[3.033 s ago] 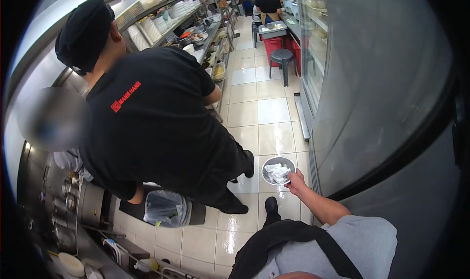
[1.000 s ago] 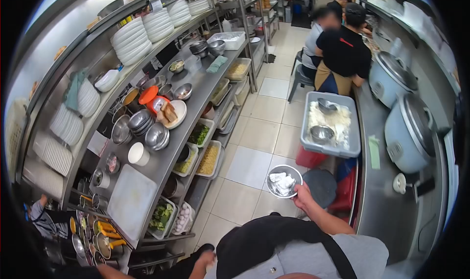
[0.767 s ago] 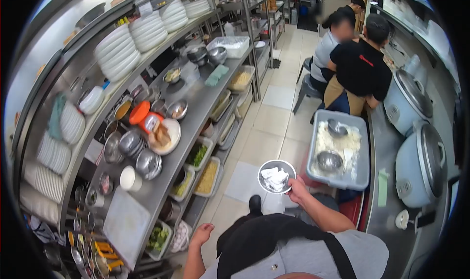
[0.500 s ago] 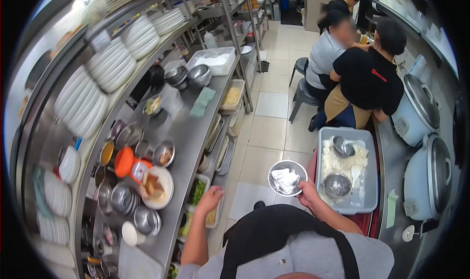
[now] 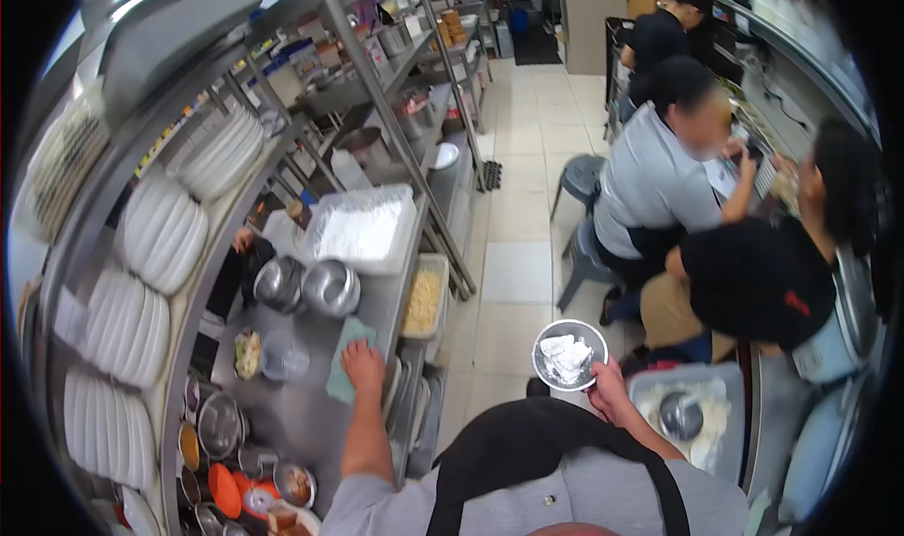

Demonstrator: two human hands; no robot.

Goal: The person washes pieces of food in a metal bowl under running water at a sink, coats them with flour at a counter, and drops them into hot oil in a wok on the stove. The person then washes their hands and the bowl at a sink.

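My right hand (image 5: 612, 391) grips the rim of a small steel bowl (image 5: 549, 378), fingers partly hidden by it. Inside the bowl lie white, powder-coated pieces (image 5: 568, 355). Over the steel counter on the left, my left hand (image 5: 362, 365) rests on a green cloth (image 5: 339, 378) near the counter's edge, fingers spread. Two steel bowl stacks (image 5: 331, 288) stand just beyond the cloth. Behind them is a white tub of white powder (image 5: 363, 230). Beside the cloth are a clear plastic container (image 5: 285, 355) and a small bowl of chopped food (image 5: 247, 352).
Shelves with stacked white plates (image 5: 113, 329) line the left. A grey tub of rice (image 5: 692, 378) with a steel bowl in it sits at right. Several people work along the right counter; one in grey (image 5: 654, 174) sits on a stool (image 5: 589, 263). A tiled aisle (image 5: 518, 216) runs ahead.
I have moved forward along the aisle. My left hand has gone from beside the counter onto the green cloth. The bowl stays in my right hand.
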